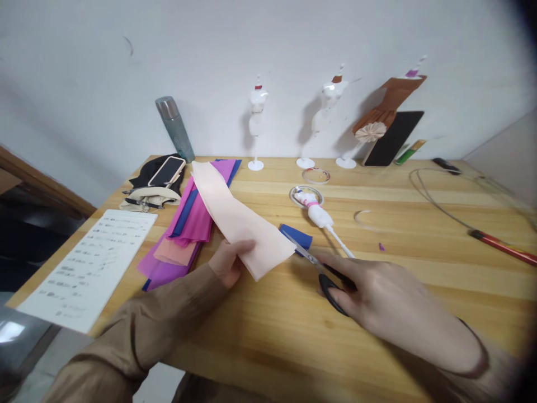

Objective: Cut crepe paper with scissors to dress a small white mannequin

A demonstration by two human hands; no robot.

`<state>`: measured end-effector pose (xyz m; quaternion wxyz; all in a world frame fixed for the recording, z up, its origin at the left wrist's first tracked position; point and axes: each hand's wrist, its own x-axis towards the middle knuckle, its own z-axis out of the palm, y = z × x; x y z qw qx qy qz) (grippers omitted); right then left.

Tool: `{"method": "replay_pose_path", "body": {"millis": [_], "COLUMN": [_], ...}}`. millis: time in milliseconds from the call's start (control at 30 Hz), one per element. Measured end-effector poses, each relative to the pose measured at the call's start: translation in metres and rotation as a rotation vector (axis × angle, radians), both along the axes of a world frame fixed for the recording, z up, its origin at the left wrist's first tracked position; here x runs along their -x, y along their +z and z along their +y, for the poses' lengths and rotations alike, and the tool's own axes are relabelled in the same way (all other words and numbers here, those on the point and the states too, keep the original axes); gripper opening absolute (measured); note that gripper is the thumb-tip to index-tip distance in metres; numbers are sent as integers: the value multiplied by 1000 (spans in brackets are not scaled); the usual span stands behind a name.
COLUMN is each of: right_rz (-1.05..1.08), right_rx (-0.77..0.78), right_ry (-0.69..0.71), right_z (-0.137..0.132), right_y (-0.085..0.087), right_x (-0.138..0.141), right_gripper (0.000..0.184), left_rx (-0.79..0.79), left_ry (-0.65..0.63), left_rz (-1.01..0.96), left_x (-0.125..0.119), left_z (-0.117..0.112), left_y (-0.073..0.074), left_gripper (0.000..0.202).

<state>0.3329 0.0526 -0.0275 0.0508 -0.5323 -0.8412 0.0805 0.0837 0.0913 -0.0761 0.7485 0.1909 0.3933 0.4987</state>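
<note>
A long strip of pale peach crepe paper (247, 224) is pinched near its lower end by my left hand (230, 262), thumb on top. Black-handled scissors (312, 258) are gripped in my right hand (373, 288), fingers through the loops. Their blades point at the strip's right corner; whether they touch it I cannot tell. Behind the blades lies a piece of dark blue paper (298, 236). Just beyond the scissors a small white mannequin (319, 215) lies on its side, its stand rod toward me. Pink, purple and blue crepe paper (195, 221) is piled left of the strip.
Upright mannequins (257, 123) stand along the wall, one in a brown paper dress (388, 103) before a black tablet (393, 137). Tape rolls (316, 176), a red glue gun (503, 246) with its cord, a phone (168, 170), a bottle (175, 129) and a written sheet (86, 266) lie around.
</note>
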Motion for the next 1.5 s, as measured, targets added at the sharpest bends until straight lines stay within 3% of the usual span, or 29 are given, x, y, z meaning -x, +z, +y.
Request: {"method": "replay_pose_path", "body": {"millis": [267,467,567,667,867,1133,1500], "right_rz": [397,840,1081,1217,1258,1275,1316], "right_rx": [421,936,1072,1120,1184,1173,1230], "right_ry": [53,78,154,142,69,-2,115], "right_z": [8,13,11,7,7,5,6], "right_y": [3,-1,-6,-12,-17,-14,-30], "right_x": [0,-18,-22,-15,-1,-2,2], "right_gripper": [21,50,59,62,65,64,65], "left_rx": [36,52,44,47,35,58,98], "left_ry": [60,63,51,42,32,45,24], "left_rz": [-2,-96,-122,-124,-136,-146,-86], "left_x": [8,14,14,14,12,11,6], "left_z": [8,14,13,13,12,11,6], "left_y": [8,0,-2,-1,0,1,2], "left_gripper": [34,38,40,39,42,40,39]}}
